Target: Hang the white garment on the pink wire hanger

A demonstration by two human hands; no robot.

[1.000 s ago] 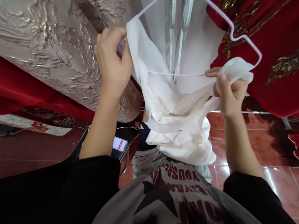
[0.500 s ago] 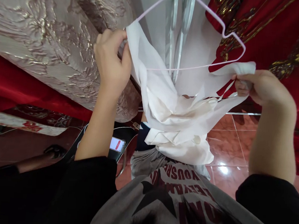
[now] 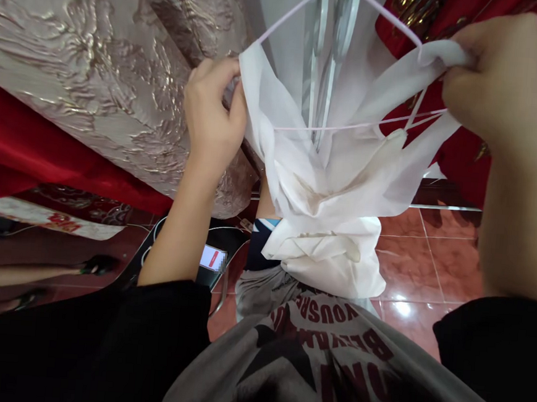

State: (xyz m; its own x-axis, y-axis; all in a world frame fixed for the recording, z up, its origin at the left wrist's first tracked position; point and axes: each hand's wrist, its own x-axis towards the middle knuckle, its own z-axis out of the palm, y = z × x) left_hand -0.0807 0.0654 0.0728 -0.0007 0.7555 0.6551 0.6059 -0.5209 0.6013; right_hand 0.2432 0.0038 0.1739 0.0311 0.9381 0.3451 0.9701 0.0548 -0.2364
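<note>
Looking past our grey shirt (image 3: 284,357) and black sleeves (image 3: 161,326), we have the white garment (image 3: 338,203) in the middle, its lower part bunched just beyond the shirt. At left, a black chair (image 3: 232,241) bears a phone (image 3: 212,258). Farther up the garment, our left hand (image 3: 215,107) pinches its left corner, where the pink hanger (image 3: 295,13) enters; some fingertips are hidden. Our right hand (image 3: 496,79), blurred, grips the right corner, stretched out to the right; we cannot tell whether it also touches the hanger, whose bar spans the gap between our hands. Thin straps (image 3: 418,102) run near the right hand. Red tiles (image 3: 405,267) shine at right; another person's legs (image 3: 25,278) show at left. Farther off, silvery cloth (image 3: 97,70) hangs at left, red cloth (image 3: 466,164) with gold trim at right, and metal handles (image 3: 318,47) stand between.
</note>
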